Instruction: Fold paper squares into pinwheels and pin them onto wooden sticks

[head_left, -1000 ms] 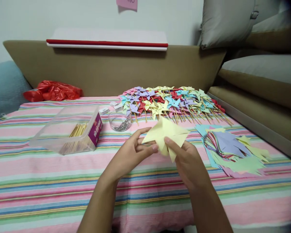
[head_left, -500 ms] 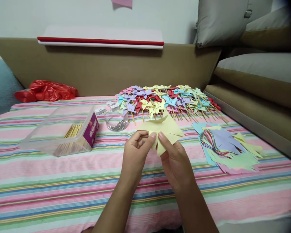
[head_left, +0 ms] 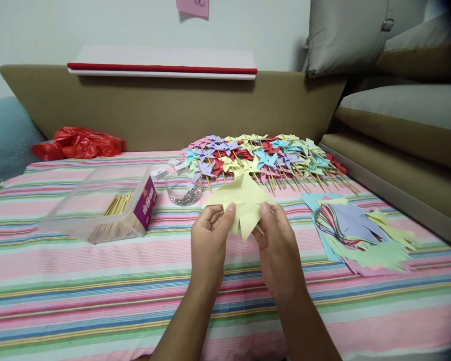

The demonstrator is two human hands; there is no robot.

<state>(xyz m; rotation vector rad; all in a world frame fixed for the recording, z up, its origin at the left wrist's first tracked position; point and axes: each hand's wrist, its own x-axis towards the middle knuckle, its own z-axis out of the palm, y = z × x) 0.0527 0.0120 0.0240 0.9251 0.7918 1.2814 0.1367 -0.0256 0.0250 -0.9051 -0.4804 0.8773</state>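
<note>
A pale yellow paper sheet (head_left: 244, 198), slit in from its corners, is held up above the cloth between both hands. My left hand (head_left: 210, 233) pinches its left side, thumb on top. On the right edge my right hand (head_left: 276, 235) grips with thumb and fingers. Beyond the sheet lies a pile of finished paper pinwheels (head_left: 265, 158) on wooden sticks, in several colours. To the right of my hands rests a stack of cut coloured paper (head_left: 355, 223). A clear round dish (head_left: 184, 193) of small metal pins stands left of the sheet.
A clear plastic box (head_left: 126, 228) with wooden sticks (head_left: 118, 204) stands at the left on the striped cloth (head_left: 154, 291). Small white boxes (head_left: 160, 174) sit behind the dish. A red plastic bag (head_left: 78, 143) lies at the back left. Cushions (head_left: 406, 120) are stacked along the right.
My right hand has shifted from the middle of the yellow paper to its right edge, and the sheet is spread flatter. The whole view has tilted slightly.
</note>
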